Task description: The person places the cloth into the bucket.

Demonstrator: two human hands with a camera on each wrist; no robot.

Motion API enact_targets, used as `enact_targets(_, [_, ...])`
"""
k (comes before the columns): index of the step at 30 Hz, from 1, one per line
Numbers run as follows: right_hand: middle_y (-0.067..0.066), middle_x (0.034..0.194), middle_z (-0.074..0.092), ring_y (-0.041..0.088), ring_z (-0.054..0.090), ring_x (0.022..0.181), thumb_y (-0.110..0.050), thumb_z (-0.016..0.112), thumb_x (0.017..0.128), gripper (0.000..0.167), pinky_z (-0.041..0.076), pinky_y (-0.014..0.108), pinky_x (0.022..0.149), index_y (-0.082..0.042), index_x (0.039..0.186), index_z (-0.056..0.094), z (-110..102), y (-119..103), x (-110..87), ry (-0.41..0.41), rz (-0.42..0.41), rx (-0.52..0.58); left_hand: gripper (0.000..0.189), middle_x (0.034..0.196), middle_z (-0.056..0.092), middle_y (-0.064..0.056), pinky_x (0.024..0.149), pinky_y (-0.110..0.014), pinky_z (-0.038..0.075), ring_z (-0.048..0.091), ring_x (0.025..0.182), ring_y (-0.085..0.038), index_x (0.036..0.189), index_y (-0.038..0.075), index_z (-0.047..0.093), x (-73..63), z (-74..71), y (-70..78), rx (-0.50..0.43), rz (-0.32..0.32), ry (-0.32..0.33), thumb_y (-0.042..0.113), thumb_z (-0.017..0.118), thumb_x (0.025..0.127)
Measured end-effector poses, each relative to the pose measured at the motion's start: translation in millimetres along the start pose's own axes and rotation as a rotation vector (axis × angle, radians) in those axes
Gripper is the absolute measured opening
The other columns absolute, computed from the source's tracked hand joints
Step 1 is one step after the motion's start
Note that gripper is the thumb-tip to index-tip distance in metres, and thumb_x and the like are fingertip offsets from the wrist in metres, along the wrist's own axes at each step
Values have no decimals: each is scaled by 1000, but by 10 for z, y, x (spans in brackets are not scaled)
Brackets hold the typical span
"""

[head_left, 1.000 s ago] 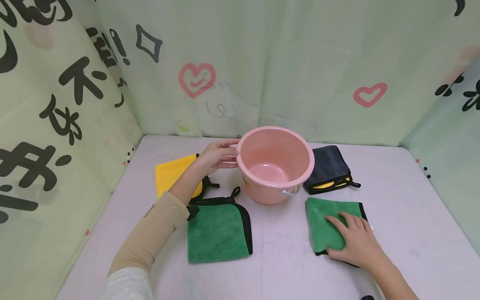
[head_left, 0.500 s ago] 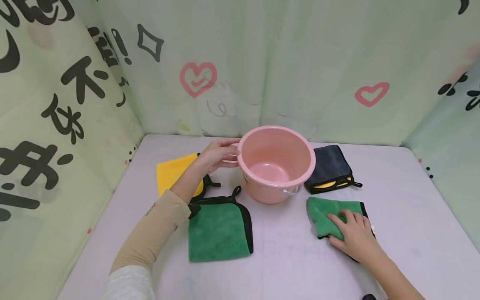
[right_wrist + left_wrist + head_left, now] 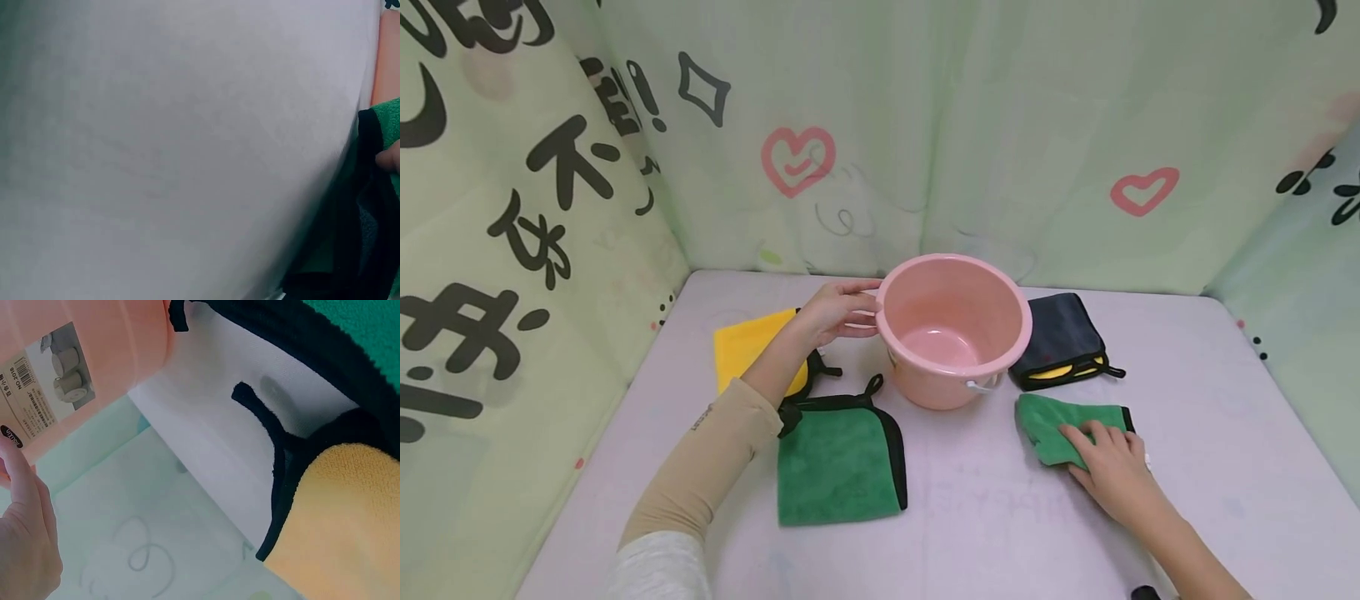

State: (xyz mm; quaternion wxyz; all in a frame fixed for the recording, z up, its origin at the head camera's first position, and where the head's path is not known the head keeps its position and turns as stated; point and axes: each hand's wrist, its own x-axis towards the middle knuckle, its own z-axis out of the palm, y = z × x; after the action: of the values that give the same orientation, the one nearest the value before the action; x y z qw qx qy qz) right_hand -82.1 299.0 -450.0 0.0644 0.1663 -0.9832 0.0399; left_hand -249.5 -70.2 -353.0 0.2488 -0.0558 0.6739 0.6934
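A pink bucket (image 3: 917, 379) stands upright at the back of the table. Its left side is touched by my left hand (image 3: 835, 315), whose fingers look fairly straight. In the left wrist view those fingertips lie by a paper label (image 3: 47, 387) on the bucket wall. At the right, my right hand (image 3: 1112, 475) pinches the near edge of a folded green towel (image 3: 1047, 429), which is raised and bunched toward the fingers. The right wrist view shows the thumb (image 3: 390, 157) against that towel's black trim.
Another green towel (image 3: 838, 471) lies flat in front of the bucket, left of centre. Partly behind my left forearm is a yellow towel (image 3: 748, 342). A dark folded towel (image 3: 1060, 333) lies right of the bucket. Printed curtains (image 3: 1015, 125) enclose the table (image 3: 955, 517) behind and at both sides.
My right hand has drawn its fingers in and moved slightly forward, lifting the right green towel's near edge and bunching the cloth. The left hand and the bucket stay in place.
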Motion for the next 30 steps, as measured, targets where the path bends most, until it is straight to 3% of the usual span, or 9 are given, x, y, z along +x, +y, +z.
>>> enact_targets(6, [22, 99, 50, 43, 49, 89, -9, 76, 69, 51, 31, 57, 74, -8, 113, 51, -185, -14, 21, 65, 16, -2, 44, 113, 60, -10, 74, -36, 55, 64, 88, -24, 128, 16, 54, -2, -10, -5, 13, -10, 4, 10, 63, 86])
enact_targets(13, [24, 102, 43, 47, 43, 89, -3, 75, 66, 56, 27, 59, 74, -9, 114, 46, -575, 16, 135, 162, 39, -4, 46, 115, 59, -11, 76, -37, 54, 64, 88, -24, 130, 16, 51, -1, -8, 18, 29, -14, -4, 10, 63, 86])
enact_targets(21, [28, 102, 44, 49, 41, 89, 2, 78, 58, 61, 27, 61, 74, -6, 111, 49, -981, -43, 427, 352, -95, -42, 45, 111, 61, -11, 74, -35, 55, 64, 85, -23, 128, 18, 53, 3, 2, 25, 45, -23, 8, 10, 64, 85])
enact_targets(30, [26, 98, 46, 46, 42, 86, 4, 79, 59, 55, 29, 58, 72, -6, 105, 51, -1186, -268, 883, 446, -244, -63, 45, 109, 61, -11, 74, -35, 55, 64, 82, -23, 127, 18, 54, 4, 3, 22, 54, -26, 18, 11, 64, 84])
